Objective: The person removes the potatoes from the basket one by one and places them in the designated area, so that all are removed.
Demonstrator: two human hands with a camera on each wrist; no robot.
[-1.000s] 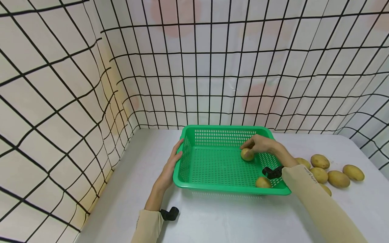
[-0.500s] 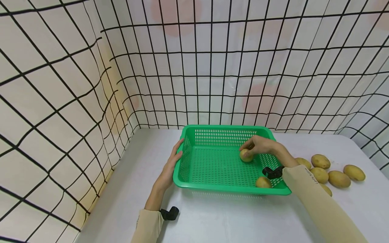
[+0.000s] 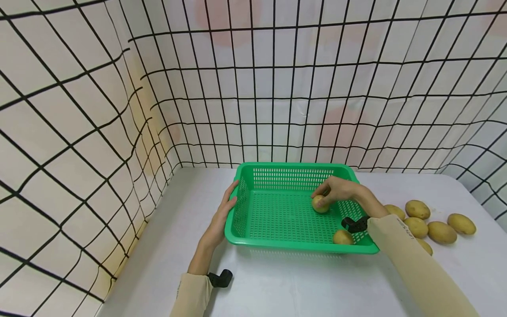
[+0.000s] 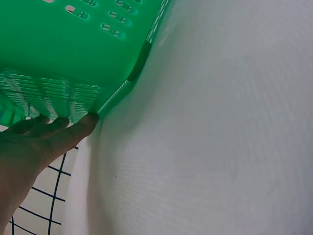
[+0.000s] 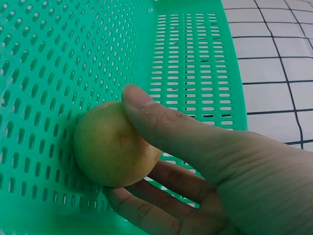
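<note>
A green plastic basket [image 3: 277, 246] with slotted walls stands on the white table. My left hand [image 3: 219, 218] rests against its left side, and in the left wrist view the extended fingers [image 4: 73, 131] touch the outer wall. Inside the basket, toward the right, my right hand [image 3: 338, 189] holds a potato [image 3: 320, 204]. The right wrist view has the thumb on top of this potato [image 5: 110, 144] and the other fingers below it, close to the slotted bottom. A second potato [image 3: 343, 237] lies in the basket's near right corner.
Several potatoes [image 3: 442, 233] lie on the white table [image 3: 285, 286] to the right of the basket, partly hidden by the right forearm. A black wire grid [image 3: 273, 101] stands behind the table and along its left side. Black cameras [image 3: 221, 278] sit on both wrists.
My right hand and its potato have shifted very slightly left and toward me within the basket. The left hand keeps its place at the basket's side.
</note>
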